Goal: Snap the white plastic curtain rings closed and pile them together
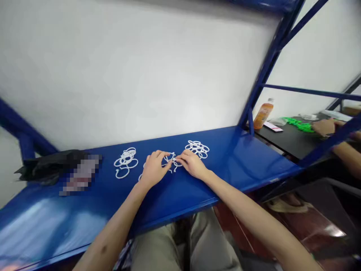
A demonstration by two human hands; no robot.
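My left hand (154, 166) and my right hand (194, 163) meet over the middle of the blue shelf. Thumb and forefinger of each are closed on thin white cord loops (174, 164) with small knob-like ends. The fingers hide part of these loops, and more white cord pokes out around my left hand. Just beyond my right hand lies a flat cluster of white loops (198, 147). Left of my left hand rests another pile of white loops (126, 160), stacked more loosely.
The blue metal shelf (180, 195) runs against a white wall. A black plastic bag (53, 165) lies at its left end. On a black table (293, 139) at right stand a bottle of orange drink (263, 114) and a green bundle (300, 124), near another person's hands (325, 127).
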